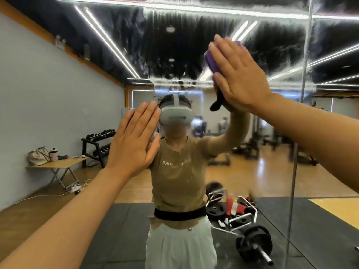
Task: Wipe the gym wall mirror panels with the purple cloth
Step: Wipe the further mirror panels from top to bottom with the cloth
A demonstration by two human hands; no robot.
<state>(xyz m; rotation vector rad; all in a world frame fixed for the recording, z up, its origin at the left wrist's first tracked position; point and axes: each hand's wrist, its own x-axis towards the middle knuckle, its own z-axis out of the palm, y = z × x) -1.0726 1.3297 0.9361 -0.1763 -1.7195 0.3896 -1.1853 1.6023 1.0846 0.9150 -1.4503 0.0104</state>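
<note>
While right hand point(240, 74) presses purple cloth point(210, 59) flat, mirror point(194, 35)

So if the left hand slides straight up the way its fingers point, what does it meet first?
Probably nothing solid: the left hand lies flat on the mirror, and only bare, streaky glass shows above its fingertips. The cloth sits off to the right.

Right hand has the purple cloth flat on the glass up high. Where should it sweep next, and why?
Probably drag the right hand and purple cloth leftward along the mirror. Wet streaks and droplets cover the upper glass left of the cloth, so that band looks unwiped. The left hand, flat on the glass lower down, can brace.
</note>
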